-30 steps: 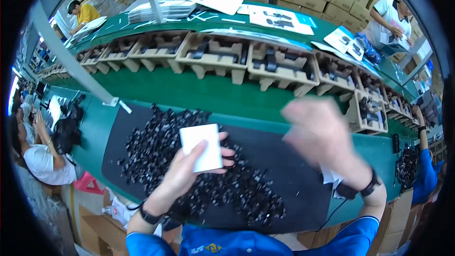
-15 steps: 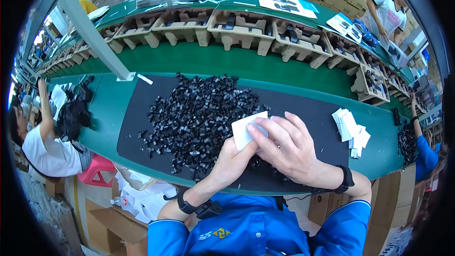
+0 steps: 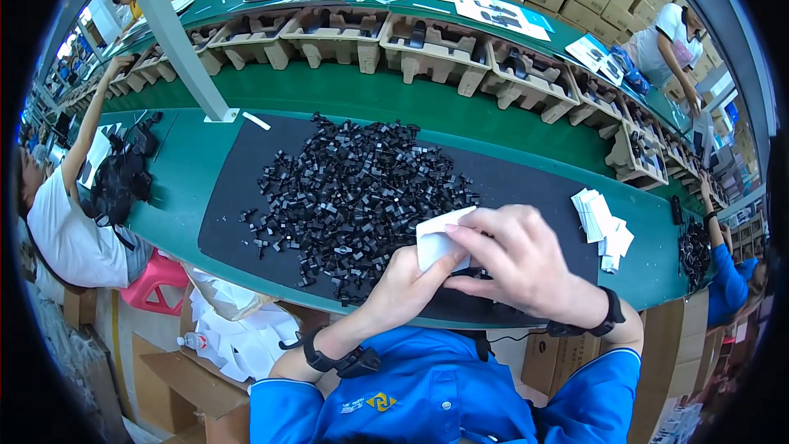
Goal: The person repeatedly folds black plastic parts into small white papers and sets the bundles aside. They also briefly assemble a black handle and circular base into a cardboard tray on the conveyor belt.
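Left hand [image 3: 401,286] holding a white card [image 3: 436,245], right hand [image 3: 526,265] pinching its right edge, card at near right of small black parts [image 3: 353,197], white slips [image 3: 598,215] farther right.

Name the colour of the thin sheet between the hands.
The thin sheet is white; best in head view.

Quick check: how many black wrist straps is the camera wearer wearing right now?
2: one black strap on the wrist of the left hand, which grips the white paper; another strap on the wrist of the right hand. Sleeves could hide more.
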`<state>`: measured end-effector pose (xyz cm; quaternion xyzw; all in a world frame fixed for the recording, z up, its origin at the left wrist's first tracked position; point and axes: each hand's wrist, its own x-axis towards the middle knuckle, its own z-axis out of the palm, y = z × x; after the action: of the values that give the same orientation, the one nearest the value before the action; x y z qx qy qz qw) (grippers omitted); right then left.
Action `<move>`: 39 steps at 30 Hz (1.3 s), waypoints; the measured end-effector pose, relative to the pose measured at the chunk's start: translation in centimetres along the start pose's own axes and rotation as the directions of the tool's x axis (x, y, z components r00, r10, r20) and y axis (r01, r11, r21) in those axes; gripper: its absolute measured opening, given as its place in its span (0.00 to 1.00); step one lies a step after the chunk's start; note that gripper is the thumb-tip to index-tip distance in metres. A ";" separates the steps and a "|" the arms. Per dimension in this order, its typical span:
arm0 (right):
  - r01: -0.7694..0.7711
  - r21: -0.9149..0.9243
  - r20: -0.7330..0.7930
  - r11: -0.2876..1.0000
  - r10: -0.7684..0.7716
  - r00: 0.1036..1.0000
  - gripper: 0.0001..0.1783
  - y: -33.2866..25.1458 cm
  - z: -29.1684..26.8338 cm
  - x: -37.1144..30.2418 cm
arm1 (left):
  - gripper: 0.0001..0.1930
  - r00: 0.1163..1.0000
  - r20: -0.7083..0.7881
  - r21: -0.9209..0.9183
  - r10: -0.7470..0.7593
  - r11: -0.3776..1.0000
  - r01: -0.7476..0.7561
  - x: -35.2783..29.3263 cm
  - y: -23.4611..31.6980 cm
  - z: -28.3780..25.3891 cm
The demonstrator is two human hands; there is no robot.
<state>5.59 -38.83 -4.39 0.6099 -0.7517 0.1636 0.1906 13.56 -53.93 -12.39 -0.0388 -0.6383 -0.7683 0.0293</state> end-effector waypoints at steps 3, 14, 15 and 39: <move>-0.038 0.152 0.103 0.988 0.022 0.994 0.17 2.0 -1.6 1.4 | 0.14 0.997 0.076 0.121 0.003 0.993 -0.012 0.8 0.2 -0.3; -0.304 0.536 0.598 0.787 -0.100 0.795 0.17 3.6 -1.9 0.1 | 0.18 0.939 0.247 0.100 -0.237 0.971 0.219 3.0 0.4 -0.6; -0.362 0.474 0.738 0.803 -0.138 0.661 0.17 3.5 -1.7 0.2 | 0.19 0.939 0.307 0.215 -0.153 0.973 0.088 3.2 -0.1 -0.4; -0.506 -0.149 0.395 0.850 0.520 0.757 0.15 15.2 8.2 -10.2 | 0.27 0.948 -0.172 -0.045 -0.269 0.963 0.265 4.0 -2.1 -1.1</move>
<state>-8.14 -30.94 -16.77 0.3980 -0.9151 0.0614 -0.0182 9.31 -54.57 -14.25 0.1160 -0.6244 -0.7722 -0.0189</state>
